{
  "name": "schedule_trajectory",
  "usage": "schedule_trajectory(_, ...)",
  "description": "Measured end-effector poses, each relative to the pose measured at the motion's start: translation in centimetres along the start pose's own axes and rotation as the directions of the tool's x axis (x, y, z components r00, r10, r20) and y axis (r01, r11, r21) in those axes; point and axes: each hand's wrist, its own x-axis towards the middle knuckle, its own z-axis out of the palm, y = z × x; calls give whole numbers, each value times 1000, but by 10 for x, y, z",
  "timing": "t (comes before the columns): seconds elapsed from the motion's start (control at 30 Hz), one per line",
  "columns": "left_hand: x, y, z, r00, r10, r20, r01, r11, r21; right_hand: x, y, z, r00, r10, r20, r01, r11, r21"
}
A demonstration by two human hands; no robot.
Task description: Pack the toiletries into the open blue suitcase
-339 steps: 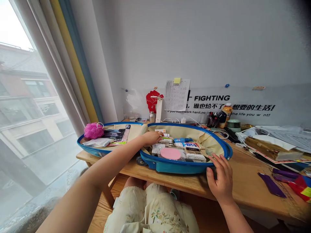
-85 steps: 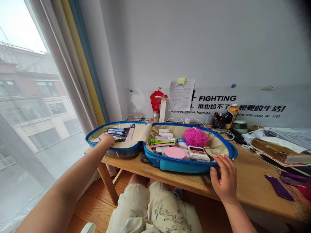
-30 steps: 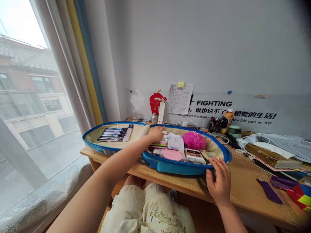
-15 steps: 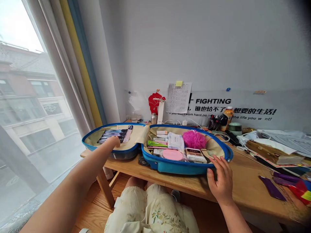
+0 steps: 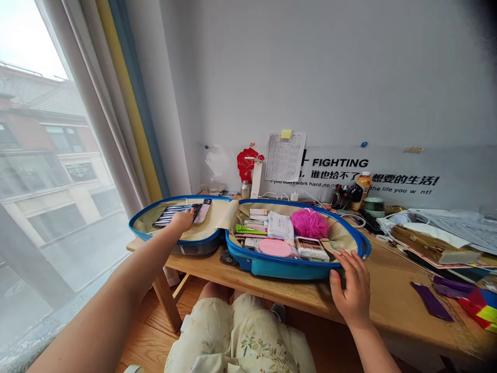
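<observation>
An open blue suitcase with a beige lining lies across the table in two halves. In its left half is a flat pack of slim dark-and-white sticks, their kind too small to make out. My left hand has its fingers closed at the pack's right end; fingertips are partly hidden. Beside it lies a pink card with a dark top. My right hand rests, fingers apart, on the right half's front rim. That half holds a pink bath puff, cotton swabs, a white packet and a pink oval item.
On the wooden table, purple pieces and a brown pouch lie to the right. An orange-capped bottle and cables stand behind. A window and curtain are at the left.
My left hand and the pack of sticks have shifted slightly back and left, and the pink card has shifted a little too. My right hand stays on the rim.
</observation>
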Motion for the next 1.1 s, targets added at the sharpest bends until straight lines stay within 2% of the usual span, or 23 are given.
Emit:
schedule_trajectory(0.1, -6, -3, -11, 998, -52, -42, 50, 998, -27, 1, -1, -1, 1000, -6, 14, 7, 1000, -19)
schedule_trajectory(0.23, -18, -8, -35, 986, -114, -119, 107, 992, -68, 2, -3, -2, 1000, -10, 8, 10, 1000, -23)
schedule_trajectory(0.37, -37, -6, -63, 968, -84, -236, 64, 994, -91, 2, -2, -1, 1000, -5, 3, 5, 1000, -16)
schedule_trajectory(0.43, -51, 2, -75, 953, -23, -303, -2, 996, -84, 1, -2, 0, 1000, 8, 5, -8, 1000, -16)
schedule_trajectory(0.5, -64, 14, -87, 924, 93, -371, -119, 992, -48, 1, -1, 0, 1000, 12, 0, -12, 1000, -14)
schedule_trajectory(0.6, -79, 42, -98, 838, 348, -419, -361, 931, 51, 0, -1, 0, 1000, 12, -2, -12, 1000, -12)
schedule_trajectory(0.73, -84, 88, -100, 672, 638, -376, -643, 755, 129, -1, -1, 1, 1000, 30, 3, -29, 999, -15)
schedule_trajectory(0.83, -76, 118, -93, 582, 755, -301, -766, 634, 109, -1, -1, 1, 1000, 15, -3, -15, 1000, -17)
schedule_trajectory(0.93, -65, 135, -88, 546, 807, -226, -819, 571, 59, -1, -1, 0, 1000, 14, 4, -14, 1000, -17)
schedule_trajectory(1.1, -54, 137, -86, 552, 818, -159, -825, 564, 34, 0, -2, 0, 1000, 21, 2, -20, 1000, -19)
